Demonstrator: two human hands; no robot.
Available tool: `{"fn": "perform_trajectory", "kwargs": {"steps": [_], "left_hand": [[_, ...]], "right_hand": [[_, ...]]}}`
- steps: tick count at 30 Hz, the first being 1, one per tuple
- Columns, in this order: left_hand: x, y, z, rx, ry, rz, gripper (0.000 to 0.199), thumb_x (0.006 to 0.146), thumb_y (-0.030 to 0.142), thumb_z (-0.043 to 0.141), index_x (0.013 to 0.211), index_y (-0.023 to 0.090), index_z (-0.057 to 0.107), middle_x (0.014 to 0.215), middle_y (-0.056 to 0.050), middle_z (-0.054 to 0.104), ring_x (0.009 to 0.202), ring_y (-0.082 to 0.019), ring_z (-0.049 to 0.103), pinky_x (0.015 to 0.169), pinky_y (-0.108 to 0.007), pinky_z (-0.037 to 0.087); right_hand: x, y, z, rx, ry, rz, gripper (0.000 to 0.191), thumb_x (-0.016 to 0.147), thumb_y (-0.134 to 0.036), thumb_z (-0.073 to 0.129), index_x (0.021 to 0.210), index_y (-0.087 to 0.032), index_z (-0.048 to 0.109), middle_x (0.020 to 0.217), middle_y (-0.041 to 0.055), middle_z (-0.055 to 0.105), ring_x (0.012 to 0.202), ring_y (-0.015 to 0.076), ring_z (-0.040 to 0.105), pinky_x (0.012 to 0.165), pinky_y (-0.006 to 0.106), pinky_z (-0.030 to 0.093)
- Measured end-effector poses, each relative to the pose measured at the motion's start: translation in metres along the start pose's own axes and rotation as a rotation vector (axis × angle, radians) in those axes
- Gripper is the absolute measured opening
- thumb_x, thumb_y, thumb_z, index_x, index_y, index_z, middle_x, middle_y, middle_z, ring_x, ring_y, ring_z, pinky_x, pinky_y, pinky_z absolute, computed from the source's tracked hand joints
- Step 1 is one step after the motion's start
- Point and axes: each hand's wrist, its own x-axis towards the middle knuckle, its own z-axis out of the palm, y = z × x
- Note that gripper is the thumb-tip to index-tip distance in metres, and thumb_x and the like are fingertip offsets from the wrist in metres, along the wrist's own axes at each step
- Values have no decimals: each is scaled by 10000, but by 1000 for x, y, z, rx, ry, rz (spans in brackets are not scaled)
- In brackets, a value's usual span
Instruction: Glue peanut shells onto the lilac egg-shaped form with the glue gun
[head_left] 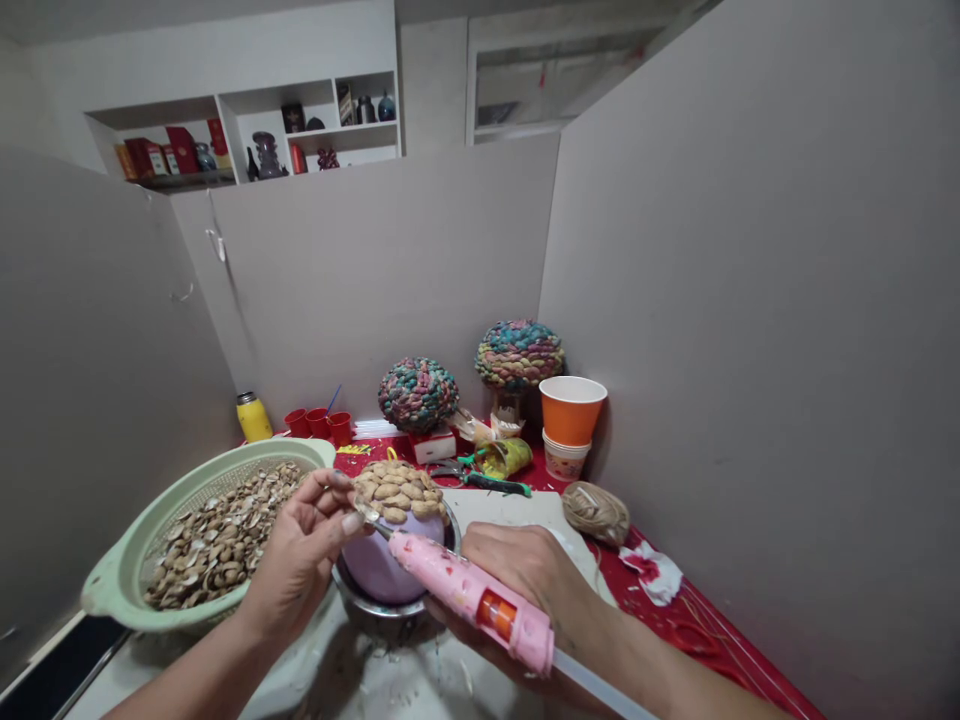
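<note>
My right hand (525, 560) grips a pink hot glue gun (450, 580) with a clear glue stick coming out of its back end. Its nozzle points left, at a shell half (365, 508) pinched between the thumb and fingers of my left hand (311, 525). Just behind them, a pale purple ball (382, 565) sits in a metal bowl (397, 608). Overlapping peanut shells (401, 490) cover the ball's top, while its lower part is bare purple.
A green colander (112, 585) full of shells stands at left. Behind are two colourful shell-covered balls (418, 394), pliers (487, 484), red cups (318, 422) and a yellow bottle (255, 418). At right are an orange paper cup (572, 415) and twine (596, 512). Grey partitions (735, 300) enclose the table.
</note>
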Motion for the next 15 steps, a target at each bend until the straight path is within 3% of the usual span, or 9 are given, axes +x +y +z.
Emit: {"fn": "perform_trajectory", "kwargs": {"steps": [9,13,15], "left_hand": [[-2,3,-1,-44,-12,-16,302,699,132,791,938,196,618,856,-3,628,762,-117,619,725,-217,540],[-2,18,-1,-67,4,10,327,676,122,805,939,192,622,856,3,625,729,-105,615,687,-198,545],[-2,28,-4,-45,30,71,307,668,135,812,908,192,628,851,6,631,727,-106,609,680,-194,545]], "right_hand": [[2,0,-2,-27,-8,8,312,894,-312,511,607,-197,470,553,-30,473,464,107,405,457,283,225],[3,0,-6,-27,-1,32,300,913,-303,510,638,-185,538,560,-12,493,474,124,439,458,288,260],[6,0,-9,17,66,82,286,932,-303,501,688,-184,588,590,3,536,504,138,494,480,279,335]]}}
